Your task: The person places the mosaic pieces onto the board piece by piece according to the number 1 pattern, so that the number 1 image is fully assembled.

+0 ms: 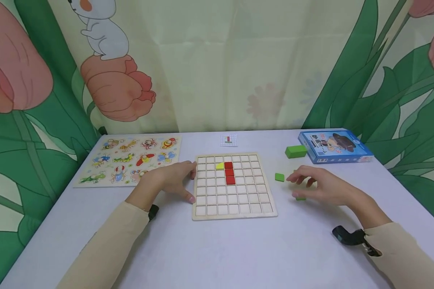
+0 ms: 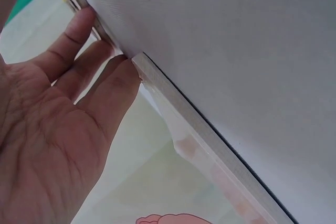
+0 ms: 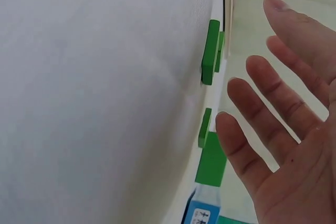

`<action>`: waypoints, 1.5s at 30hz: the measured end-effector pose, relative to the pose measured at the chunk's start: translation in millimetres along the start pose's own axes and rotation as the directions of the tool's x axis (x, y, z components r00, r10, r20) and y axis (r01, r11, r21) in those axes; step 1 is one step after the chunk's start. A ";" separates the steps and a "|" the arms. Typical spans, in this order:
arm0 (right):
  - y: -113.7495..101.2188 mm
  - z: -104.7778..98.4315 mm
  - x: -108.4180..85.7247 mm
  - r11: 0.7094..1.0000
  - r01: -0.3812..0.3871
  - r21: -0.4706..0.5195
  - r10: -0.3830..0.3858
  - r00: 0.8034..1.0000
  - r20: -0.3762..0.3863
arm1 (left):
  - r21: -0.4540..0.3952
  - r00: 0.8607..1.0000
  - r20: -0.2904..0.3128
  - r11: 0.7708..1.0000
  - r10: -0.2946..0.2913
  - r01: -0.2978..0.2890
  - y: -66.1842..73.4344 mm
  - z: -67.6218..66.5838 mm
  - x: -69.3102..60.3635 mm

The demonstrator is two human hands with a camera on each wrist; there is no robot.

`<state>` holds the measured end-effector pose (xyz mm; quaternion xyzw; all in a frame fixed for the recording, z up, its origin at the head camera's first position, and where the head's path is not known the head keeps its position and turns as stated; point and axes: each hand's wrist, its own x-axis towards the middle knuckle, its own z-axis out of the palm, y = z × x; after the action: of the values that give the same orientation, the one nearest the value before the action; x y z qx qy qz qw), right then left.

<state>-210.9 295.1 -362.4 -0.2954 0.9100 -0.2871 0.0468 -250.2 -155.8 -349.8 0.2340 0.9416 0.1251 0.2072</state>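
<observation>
Right hand (image 1: 320, 186) partly hides green piece (image 1: 301, 198) — contact unclear.

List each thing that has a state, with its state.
Wooden grid board: flat, partly filled
Red tiles: in one column
Yellow tile: on grid
Green tiles: loose
Green block: loose
Left hand: touching grid's left edge
Right hand: empty
Blue box: flat, looks closed
Insect picture board: flat
Pattern card: face up
</observation>
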 end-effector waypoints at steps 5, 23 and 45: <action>3.8 -2.3 -3.3 1.000 0.005 -0.008 -0.005 1.000 0.014 | -0.001 1.000 0.001 1.000 -0.016 0.016 1.0 1.7 -0.4; 12.7 -8.1 -15.6 0.994 -0.107 0.002 0.106 0.986 0.126 | 0.000 1.000 0.007 1.000 -0.001 0.001 5.3 -6.9 -1.3; 5.8 -1.6 -3.6 0.998 -0.022 0.058 0.016 0.995 0.094 | -0.002 1.000 0.028 1.000 0.004 -0.004 2.0 -2.0 0.6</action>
<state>-211.2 301.8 -364.6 -0.2984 0.9008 -0.2990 0.1008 -250.8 -154.0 -347.6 0.2375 0.9380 0.1232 0.2202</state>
